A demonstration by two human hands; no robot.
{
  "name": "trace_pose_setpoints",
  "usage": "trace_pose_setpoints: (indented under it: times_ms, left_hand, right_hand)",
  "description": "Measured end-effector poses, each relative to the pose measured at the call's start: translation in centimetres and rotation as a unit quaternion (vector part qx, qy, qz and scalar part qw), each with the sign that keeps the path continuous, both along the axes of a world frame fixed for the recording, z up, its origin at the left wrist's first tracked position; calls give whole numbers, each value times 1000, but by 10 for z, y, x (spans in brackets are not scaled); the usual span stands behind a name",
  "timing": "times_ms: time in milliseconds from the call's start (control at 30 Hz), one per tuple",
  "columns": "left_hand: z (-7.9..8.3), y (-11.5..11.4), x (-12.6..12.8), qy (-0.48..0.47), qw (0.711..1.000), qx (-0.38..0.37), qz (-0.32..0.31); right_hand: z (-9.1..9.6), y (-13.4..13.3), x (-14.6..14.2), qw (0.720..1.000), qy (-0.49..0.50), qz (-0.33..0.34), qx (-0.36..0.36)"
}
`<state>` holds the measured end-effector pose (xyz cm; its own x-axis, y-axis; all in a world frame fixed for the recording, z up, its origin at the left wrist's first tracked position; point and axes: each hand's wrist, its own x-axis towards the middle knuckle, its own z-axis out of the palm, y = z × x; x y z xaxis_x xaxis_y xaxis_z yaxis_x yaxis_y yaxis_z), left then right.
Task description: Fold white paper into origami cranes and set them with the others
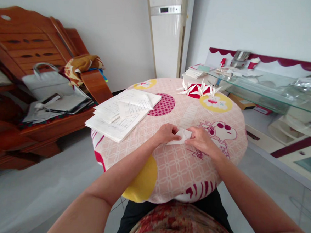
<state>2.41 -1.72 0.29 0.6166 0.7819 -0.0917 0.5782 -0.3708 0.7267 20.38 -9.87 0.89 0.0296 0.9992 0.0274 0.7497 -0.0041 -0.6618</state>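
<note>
Between my two hands is a small folded piece of white paper (pixel 182 135), low over the patterned tablecloth (pixel 172 168). My left hand (pixel 167 134) pinches its left end, thumb toward me. At the right end, the fingers and thumb of my right hand (pixel 199 137) grip it. Just beyond the paper lies a pale lined paper strip (pixel 189 116). Several folded white paper cranes (pixel 200 89) stand together at the table's far right. To the left rests a stack of handwritten sheets (pixel 123 115), with a loose, partly folded sheet on top.
A glass-topped cabinet (pixel 276 90) with papers and cups stands close on the right. On the left is a wooden bench (pixel 47 127) holding a grey bag (pixel 46 81), a laptop-like flat item and a brown cloth. A tall white air conditioner (pixel 167 34) stands behind the table.
</note>
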Motion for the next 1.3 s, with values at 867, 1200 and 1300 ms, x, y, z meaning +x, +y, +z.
trace_pose_setpoints:
  times_ms: [867,1200,1300]
  left_hand:
    - [-18,-12,-21,-293,910,-202,212]
    - [-14,-3,-24,-216,949,-176,146]
    - [-13,8,-31,-150,979,-62,125]
  right_hand:
    - [-9,69,-16,919,375,80,-97]
    - [-8,74,-5,944,270,143,-127]
    - [-8,74,-6,966,196,139,-94]
